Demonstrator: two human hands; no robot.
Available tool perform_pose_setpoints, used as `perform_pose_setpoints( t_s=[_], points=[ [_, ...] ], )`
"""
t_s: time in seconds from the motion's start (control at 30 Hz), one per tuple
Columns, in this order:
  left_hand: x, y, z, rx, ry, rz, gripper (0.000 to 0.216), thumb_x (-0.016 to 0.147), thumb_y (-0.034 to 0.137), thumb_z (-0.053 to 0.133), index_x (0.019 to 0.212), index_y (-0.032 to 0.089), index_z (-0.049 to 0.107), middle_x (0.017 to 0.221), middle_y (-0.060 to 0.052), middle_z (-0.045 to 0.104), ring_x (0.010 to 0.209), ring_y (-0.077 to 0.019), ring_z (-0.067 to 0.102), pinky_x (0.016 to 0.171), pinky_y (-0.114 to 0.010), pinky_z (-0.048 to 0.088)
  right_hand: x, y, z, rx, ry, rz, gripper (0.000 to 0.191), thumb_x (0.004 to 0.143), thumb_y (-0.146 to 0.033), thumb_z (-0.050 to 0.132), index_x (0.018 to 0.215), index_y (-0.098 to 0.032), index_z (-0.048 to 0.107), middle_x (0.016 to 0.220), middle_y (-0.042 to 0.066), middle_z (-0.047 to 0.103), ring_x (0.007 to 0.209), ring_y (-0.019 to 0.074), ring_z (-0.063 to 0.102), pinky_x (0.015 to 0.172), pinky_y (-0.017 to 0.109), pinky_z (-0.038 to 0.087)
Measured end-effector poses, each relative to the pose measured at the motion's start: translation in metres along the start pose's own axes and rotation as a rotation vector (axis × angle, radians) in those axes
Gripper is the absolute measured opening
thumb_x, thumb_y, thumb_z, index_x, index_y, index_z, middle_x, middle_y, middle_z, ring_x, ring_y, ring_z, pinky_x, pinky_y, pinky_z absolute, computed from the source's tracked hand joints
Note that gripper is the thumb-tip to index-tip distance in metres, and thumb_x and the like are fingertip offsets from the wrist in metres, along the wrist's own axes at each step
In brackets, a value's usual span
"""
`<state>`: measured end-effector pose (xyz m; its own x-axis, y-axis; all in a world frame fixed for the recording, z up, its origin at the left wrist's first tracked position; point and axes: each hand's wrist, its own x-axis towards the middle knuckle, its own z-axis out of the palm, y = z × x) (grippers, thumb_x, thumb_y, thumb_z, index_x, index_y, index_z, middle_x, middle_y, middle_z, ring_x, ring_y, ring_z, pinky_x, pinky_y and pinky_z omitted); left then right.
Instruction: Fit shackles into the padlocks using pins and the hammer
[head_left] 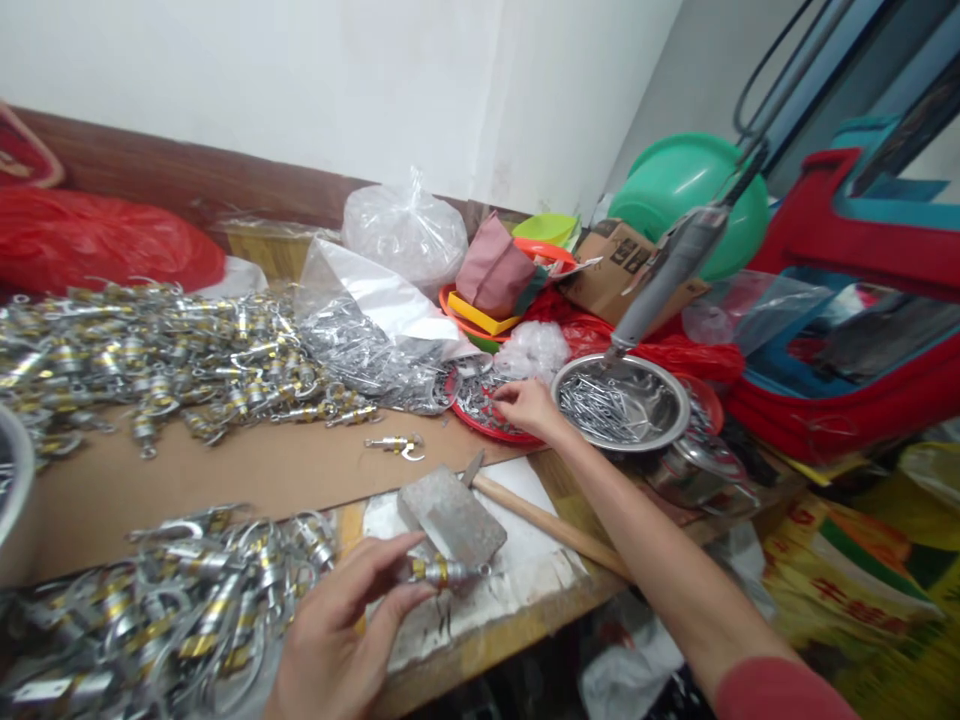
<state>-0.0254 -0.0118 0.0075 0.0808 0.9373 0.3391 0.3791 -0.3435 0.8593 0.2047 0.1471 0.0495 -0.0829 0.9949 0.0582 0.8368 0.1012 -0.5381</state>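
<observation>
My left hand [341, 625] pinches a silver metal hook fitting [444, 573] with a gold-coloured band between thumb and fingers. The fitting is at the near edge of a grey metal block [457, 520] on the bench. Farther off, my right hand [529, 408] is over a red tray [491, 432] of small metal pieces, its fingertips drawn together. Whatever those fingers may hold is too small to make out. Beside the block lies a hammer [555, 522], its wooden handle passing under my right forearm. One similar fitting [397, 444] lies alone on the cardboard.
Piles of similar fittings [150, 350] cover the left side, far and near. A steel bowl [681, 405] of metal pins stands right of my hand, with a hanging grey power screwdriver [671, 275] above it. Behind the tray are plastic bags [405, 235] and a green basin [675, 180].
</observation>
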Motion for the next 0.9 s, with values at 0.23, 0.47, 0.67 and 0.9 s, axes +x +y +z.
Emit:
perform_pose_setpoints(
  t_s=[0.23, 0.47, 0.67, 0.9],
  points=[
    [0.001, 0.005, 0.013, -0.162, -0.025, 0.001, 0.043, 0.075, 0.018, 0.060, 0.115, 0.030, 0.051, 0.071, 0.006, 0.062, 0.063, -0.0092, 0.063, 0.063, -0.017, 0.052, -0.124, -0.048, 0.031, 0.726, -0.007, -0.199, 0.009, 0.069, -0.021, 0.067, 0.075, -0.016, 0.071, 0.072, 0.004, 0.068, 0.067, 0.0141, 0.062, 0.062, 0.024, 0.048],
    [0.007, 0.019, 0.010, -0.114, 0.018, 0.141, 0.044, 0.068, 0.010, 0.065, 0.106, 0.030, 0.061, 0.070, 0.006, 0.066, 0.061, -0.0071, 0.064, 0.060, -0.012, 0.050, -0.148, -0.057, 0.037, 0.980, 0.004, -0.230, 0.007, 0.067, -0.014, 0.068, 0.071, -0.019, 0.071, 0.072, 0.003, 0.066, 0.072, 0.0160, 0.060, 0.069, 0.029, 0.047],
    [0.007, 0.026, 0.004, -0.171, 0.003, 0.085, 0.021, 0.066, 0.010, 0.066, 0.074, 0.028, 0.073, 0.067, 0.003, 0.069, 0.062, -0.0101, 0.064, 0.057, -0.014, 0.049, -0.157, -0.054, 0.040, 0.866, 0.070, -0.344, 0.012, 0.072, -0.020, 0.065, 0.084, -0.019, 0.068, 0.082, 0.005, 0.064, 0.080, 0.0169, 0.060, 0.073, 0.029, 0.049],
    [0.013, 0.035, -0.005, -0.174, -0.135, -0.163, 0.009, 0.071, 0.027, 0.064, 0.072, 0.026, 0.073, 0.069, 0.001, 0.070, 0.067, -0.0151, 0.063, 0.062, -0.020, 0.048, -0.163, -0.040, 0.037, 0.174, 0.379, -0.992, 0.026, 0.083, -0.009, 0.046, 0.105, -0.017, 0.058, 0.091, 0.009, 0.066, 0.092, 0.0165, 0.060, 0.076, 0.027, 0.052]
  ],
)
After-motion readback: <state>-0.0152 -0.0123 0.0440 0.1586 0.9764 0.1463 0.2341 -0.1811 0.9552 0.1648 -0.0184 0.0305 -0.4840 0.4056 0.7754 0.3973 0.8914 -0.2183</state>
